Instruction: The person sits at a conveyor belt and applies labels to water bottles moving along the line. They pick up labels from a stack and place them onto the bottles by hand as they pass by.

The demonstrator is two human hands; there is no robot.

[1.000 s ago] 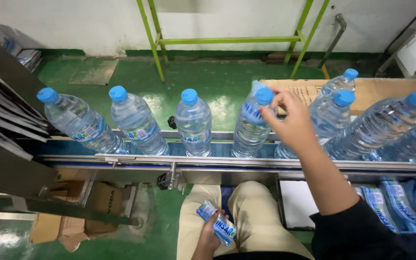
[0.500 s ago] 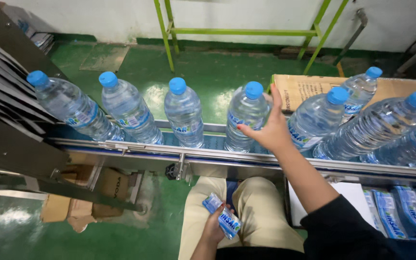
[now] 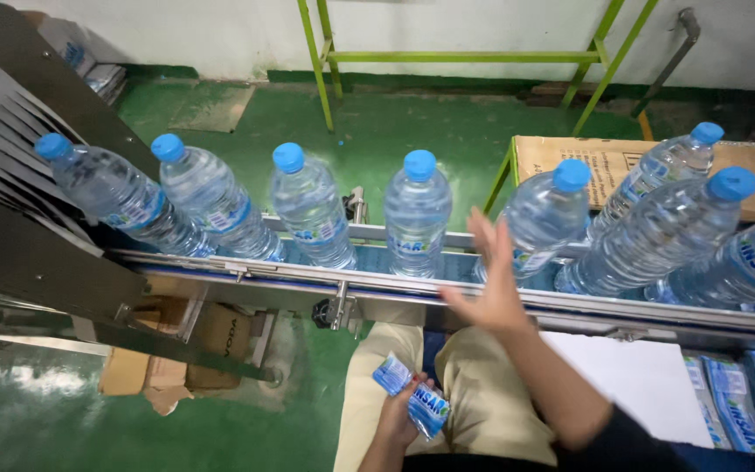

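Right hand (image 3: 488,293) flat, fingers (image 3: 481,229) spread, empty; ribbed clear plastic bottle with a blue cap (image 3: 538,216) just beyond the fingertips. Left hand (image 3: 399,411) fingers clamped on a small stack of glossy blue film labels (image 3: 412,396).

Clear bottle (image 3: 538,220), blue cap, upright on the conveyor (image 3: 308,278); blue labels (image 3: 412,398) bunched low over the lap.
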